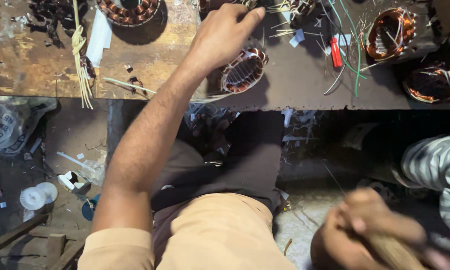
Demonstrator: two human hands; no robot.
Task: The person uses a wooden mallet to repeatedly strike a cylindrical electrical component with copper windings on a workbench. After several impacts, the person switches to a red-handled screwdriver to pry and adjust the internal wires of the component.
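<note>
Nearest, bottom right: right hand (370,225) blurred, fist closed round a wooden handle (395,252), the tool's head cut off by the frame. Beside it, a striped sleeve (435,165) of somebody else. Farther out, left hand (225,35) stretched over the workbench (295,85), fingers loosely curled, apparently holding nothing, just above a copper-wound stator (244,70) lying on the bench's near edge. Fingertips' exact contact hard to make out. More stators (390,32) beyond, partly cropped.
</note>
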